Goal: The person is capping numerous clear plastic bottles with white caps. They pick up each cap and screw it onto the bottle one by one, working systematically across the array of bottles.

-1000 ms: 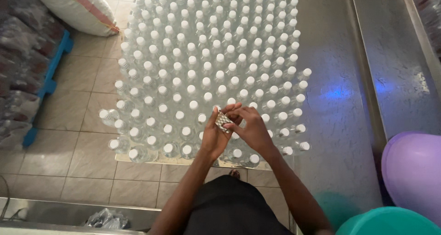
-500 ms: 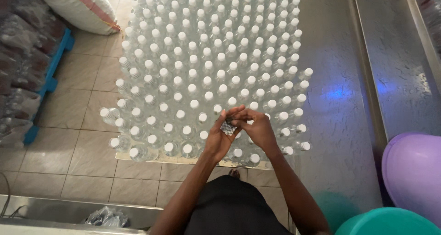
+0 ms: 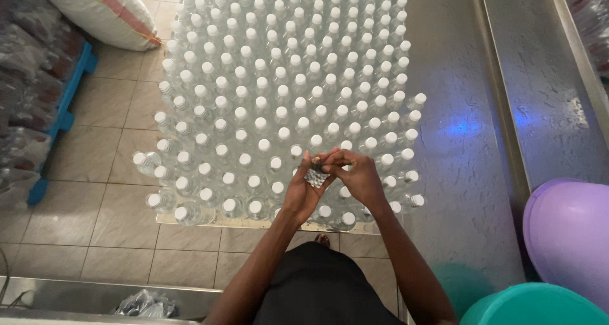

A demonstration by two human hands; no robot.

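My left hand [image 3: 301,190] cups a small stack of silvery seals [image 3: 314,175] in its palm, held above the near rows of clear plastic bottles with white caps [image 3: 279,90]. My right hand [image 3: 359,176] meets it from the right, thumb and fingers pinching at the top of the stack. The bottles stand upright in a dense block on a low board on the floor, filling the middle of the view. Both hands hover over the front right part of that block.
A steel counter [image 3: 539,90] runs along the right. A purple balloon-like ball [image 3: 568,233] and a teal tub [image 3: 539,306] sit at lower right. A white sack [image 3: 101,11] lies at top left, wrapped bottle packs on a blue pallet [image 3: 60,119] at left. Tiled floor surrounds the block.
The stack has tipped more upright in my left palm, and my right fingers have closed in on its top. Both hands stay in about the same place.
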